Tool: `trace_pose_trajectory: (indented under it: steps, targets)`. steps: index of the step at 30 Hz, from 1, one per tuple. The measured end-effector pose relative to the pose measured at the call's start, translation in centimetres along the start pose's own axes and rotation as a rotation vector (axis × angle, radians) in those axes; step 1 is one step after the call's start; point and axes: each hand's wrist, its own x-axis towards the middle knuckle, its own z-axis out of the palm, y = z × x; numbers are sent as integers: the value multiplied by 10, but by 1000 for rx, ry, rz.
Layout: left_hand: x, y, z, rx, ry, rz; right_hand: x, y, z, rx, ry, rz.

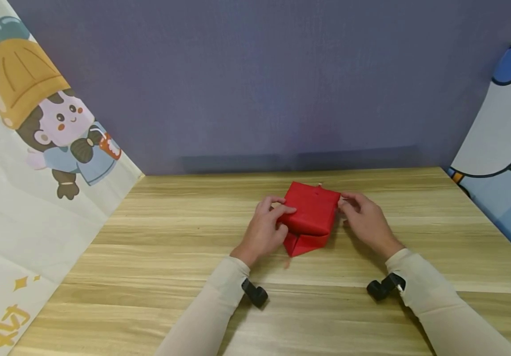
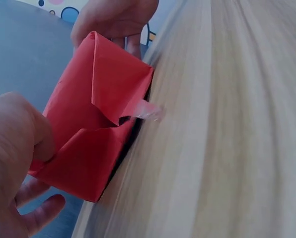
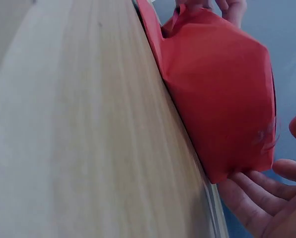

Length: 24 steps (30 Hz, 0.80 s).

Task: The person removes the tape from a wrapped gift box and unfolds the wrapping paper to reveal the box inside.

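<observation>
A box wrapped in red paper (image 1: 311, 207) lies on the table between the two hands. At its near end the paper folds into loose flaps (image 2: 120, 84), and a strip of clear tape (image 2: 148, 110) sticks out from them. My left hand (image 1: 264, 228) holds the left side of the box, with one finger lying over the top. At the far right corner is my right hand (image 1: 366, 220). In the right wrist view its fingertips (image 3: 242, 179) touch the box's edge, while the thumb stands apart from the paper. Wrinkled clear tape (image 3: 268, 138) shows on that side.
The wooden table (image 1: 149, 277) meets a dark blue-grey panel (image 1: 255, 89) at the back. Printed cartoon cloths (image 1: 24, 212) hang at the left and right sides. Each wrist carries a small black camera (image 1: 255, 294).
</observation>
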Motion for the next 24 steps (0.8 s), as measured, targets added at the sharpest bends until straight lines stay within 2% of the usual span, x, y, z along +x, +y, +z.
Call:
trace_pose_trajectory:
  steps: [6, 12, 17, 24]
  targets:
    - [0, 2, -1, 8, -16, -11, -2, -3, 0, -18, -37, 1]
    - [0, 1, -1, 5, -43, 13, -2, -6, -1, -43, -105, 1]
    - [1, 0, -2, 4, -63, 20, -2, -8, -2, -64, -170, -34]
    - [1, -1, -4, -11, -110, 15, -3, -10, -2, -133, -214, -53]
